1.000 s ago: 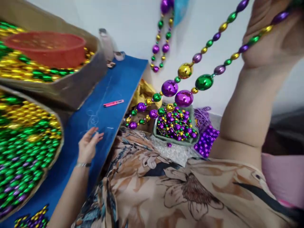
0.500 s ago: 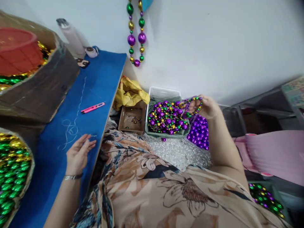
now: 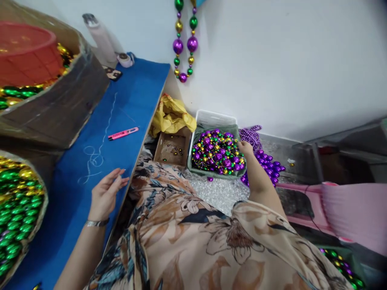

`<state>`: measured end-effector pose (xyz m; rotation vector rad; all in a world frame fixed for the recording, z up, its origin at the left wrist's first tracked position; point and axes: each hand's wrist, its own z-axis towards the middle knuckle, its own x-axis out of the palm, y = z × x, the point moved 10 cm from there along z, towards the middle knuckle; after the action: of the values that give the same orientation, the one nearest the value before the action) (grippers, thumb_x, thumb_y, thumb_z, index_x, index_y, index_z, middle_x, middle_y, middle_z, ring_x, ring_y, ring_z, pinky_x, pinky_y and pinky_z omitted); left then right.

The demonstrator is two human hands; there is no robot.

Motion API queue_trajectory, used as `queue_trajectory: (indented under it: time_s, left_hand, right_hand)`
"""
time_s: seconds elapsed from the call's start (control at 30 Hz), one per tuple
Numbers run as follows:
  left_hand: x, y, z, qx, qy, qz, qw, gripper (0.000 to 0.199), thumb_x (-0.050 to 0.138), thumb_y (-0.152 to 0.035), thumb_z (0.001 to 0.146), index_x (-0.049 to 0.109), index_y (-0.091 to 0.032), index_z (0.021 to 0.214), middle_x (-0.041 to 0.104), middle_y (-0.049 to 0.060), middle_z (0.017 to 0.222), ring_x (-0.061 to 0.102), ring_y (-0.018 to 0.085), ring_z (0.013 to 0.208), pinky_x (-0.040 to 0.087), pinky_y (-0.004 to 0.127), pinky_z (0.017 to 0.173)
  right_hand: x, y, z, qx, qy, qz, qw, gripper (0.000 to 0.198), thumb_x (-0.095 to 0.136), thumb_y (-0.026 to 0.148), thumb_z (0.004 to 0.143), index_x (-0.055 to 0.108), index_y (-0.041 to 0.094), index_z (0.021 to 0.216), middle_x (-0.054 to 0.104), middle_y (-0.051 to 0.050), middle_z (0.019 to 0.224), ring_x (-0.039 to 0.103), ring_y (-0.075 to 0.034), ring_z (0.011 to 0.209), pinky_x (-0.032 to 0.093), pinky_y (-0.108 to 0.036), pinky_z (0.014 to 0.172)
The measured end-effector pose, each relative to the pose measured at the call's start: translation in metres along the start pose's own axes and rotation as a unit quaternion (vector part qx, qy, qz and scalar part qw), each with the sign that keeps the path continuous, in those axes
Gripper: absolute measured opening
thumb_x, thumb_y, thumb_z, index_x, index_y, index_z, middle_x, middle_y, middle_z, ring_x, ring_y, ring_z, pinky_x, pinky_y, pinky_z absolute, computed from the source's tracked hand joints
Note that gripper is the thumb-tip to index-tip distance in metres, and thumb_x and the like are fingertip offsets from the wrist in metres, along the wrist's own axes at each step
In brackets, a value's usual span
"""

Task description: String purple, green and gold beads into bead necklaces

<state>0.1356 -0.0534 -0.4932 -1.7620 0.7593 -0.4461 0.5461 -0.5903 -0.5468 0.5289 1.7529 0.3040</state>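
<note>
My left hand (image 3: 105,191) is over the blue table (image 3: 72,177), thumb and fingertips pinched near a thin needle, of which only a small bright tip shows. A loose white thread (image 3: 96,160) and a pink box cutter (image 3: 123,133) lie beyond it. My right hand (image 3: 246,148) reaches down to the right rim of a white basket (image 3: 216,117), fingers curled at the bead necklaces (image 3: 217,151) heaped inside. Its fingers seem closed on a bead necklace; the strand itself blends into the pile.
A small cardboard box (image 3: 171,150) with loose beads and a yellow bag (image 3: 172,114) stand left of the basket. Purple beads (image 3: 269,166) lie right of it. A pink chair (image 3: 353,213) is at the right. Boxes of beads (image 3: 21,217) fill the left. A necklace (image 3: 183,77) hangs on the wall.
My right hand has moved down and left with the bead necklace, from above the purple beads to the basket's right rim. My left hand has hardly moved; the view has shifted slightly.
</note>
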Motion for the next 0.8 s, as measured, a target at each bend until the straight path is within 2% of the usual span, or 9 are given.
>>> queue_trajectory:
  time_s: [0.1, 0.17, 0.3, 0.4, 0.5, 0.6, 0.67, 0.73, 0.8]
  left_hand:
    - [0.004, -0.003, -0.016, -0.001, 0.0, 0.012, 1.0, 0.067, 0.081, -0.05, 0.064, 0.064, -0.015, 0.118, 0.065, 0.013, 0.125, 0.069, 0.019, 0.086, 0.057, 0.03, 0.079]
    - [0.011, -0.007, -0.03, 0.002, 0.024, 0.04, 0.999, 0.064, 0.076, -0.051, 0.07, 0.063, -0.014, 0.12, 0.067, 0.013, 0.122, 0.07, 0.02, 0.087, 0.056, 0.031, 0.08]
    - [0.03, -0.019, -0.052, 0.046, 0.101, 0.136, 0.984, 0.051, 0.067, -0.045, 0.081, 0.064, -0.015, 0.122, 0.074, 0.009, 0.097, 0.069, 0.019, 0.075, 0.054, 0.029, 0.072]
    - [0.039, -0.037, -0.071, 0.122, 0.145, 0.165, 0.968, 0.041, 0.065, -0.037, 0.082, 0.067, -0.019, 0.119, 0.074, 0.006, 0.09, 0.068, 0.018, 0.073, 0.053, 0.027, 0.07]
    - [0.041, -0.051, -0.087, 0.163, 0.174, 0.17, 0.956, 0.038, 0.066, -0.033, 0.083, 0.068, -0.022, 0.119, 0.073, 0.008, 0.097, 0.07, 0.02, 0.08, 0.053, 0.027, 0.075]
    - [0.057, -0.056, -0.091, 0.163, 0.24, 0.166, 0.943, 0.04, 0.061, -0.032, 0.087, 0.064, -0.025, 0.126, 0.071, 0.009, 0.106, 0.07, 0.02, 0.085, 0.052, 0.028, 0.077]
    - [0.077, -0.062, -0.087, 0.194, 0.27, 0.193, 0.923, 0.042, 0.062, -0.03, 0.087, 0.062, -0.029, 0.129, 0.067, 0.009, 0.119, 0.069, 0.022, 0.091, 0.052, 0.029, 0.079]
    - [0.097, -0.064, -0.075, 0.228, 0.259, 0.26, 0.902, 0.044, 0.067, -0.025, 0.082, 0.064, -0.033, 0.125, 0.063, 0.01, 0.126, 0.068, 0.023, 0.088, 0.051, 0.03, 0.077]
    - [0.11, -0.057, -0.06, 0.225, 0.237, 0.32, 0.89, 0.042, 0.065, -0.018, 0.079, 0.068, -0.034, 0.118, 0.07, 0.011, 0.105, 0.065, 0.019, 0.069, 0.049, 0.029, 0.067]
  right_hand:
    - [0.005, 0.014, 0.001, 0.007, -0.006, -0.05, 0.999, 0.04, 0.051, 0.05, 0.074, 0.064, 0.014, 0.085, 0.068, -0.024, 0.092, 0.064, -0.035, 0.098, 0.048, -0.047, 0.087]
    - [0.016, 0.042, 0.002, -0.03, 0.007, -0.067, 0.997, 0.042, 0.05, 0.051, 0.073, 0.064, 0.018, 0.095, 0.067, -0.024, 0.098, 0.063, -0.041, 0.103, 0.047, -0.056, 0.087]
    - [0.075, 0.144, -0.013, -0.19, 0.085, -0.054, 0.977, 0.036, 0.048, 0.052, 0.077, 0.064, 0.032, 0.103, 0.068, -0.016, 0.11, 0.063, -0.038, 0.11, 0.047, -0.052, 0.093]
    - [0.124, 0.25, -0.09, -0.382, 0.182, 0.052, 0.904, 0.042, 0.048, 0.056, 0.083, 0.063, 0.032, 0.114, 0.071, -0.01, 0.104, 0.069, -0.031, 0.092, 0.054, -0.049, 0.089]
    - [0.168, 0.339, -0.203, -0.544, 0.31, 0.07, 0.777, 0.036, 0.05, 0.05, 0.088, 0.065, 0.03, 0.113, 0.07, -0.006, 0.108, 0.07, -0.023, 0.088, 0.056, -0.041, 0.086]
    - [0.201, 0.406, -0.288, -0.643, 0.348, 0.041, 0.681, 0.032, 0.045, 0.044, 0.093, 0.067, 0.028, 0.111, 0.071, -0.005, 0.106, 0.068, -0.021, 0.092, 0.054, -0.037, 0.087]
    - [0.224, 0.44, -0.318, -0.675, 0.349, 0.006, 0.65, 0.033, 0.042, 0.04, 0.095, 0.066, 0.025, 0.113, 0.071, -0.005, 0.105, 0.067, -0.019, 0.091, 0.053, -0.033, 0.086]
    - [0.251, 0.466, -0.328, -0.693, 0.31, -0.088, 0.645, 0.035, 0.039, 0.036, 0.097, 0.063, 0.023, 0.119, 0.07, -0.005, 0.11, 0.066, -0.018, 0.094, 0.051, -0.03, 0.086]
    - [0.272, 0.487, -0.325, -0.698, 0.258, -0.172, 0.646, 0.035, 0.038, 0.032, 0.097, 0.061, 0.022, 0.121, 0.068, -0.007, 0.115, 0.064, -0.02, 0.099, 0.049, -0.032, 0.087]
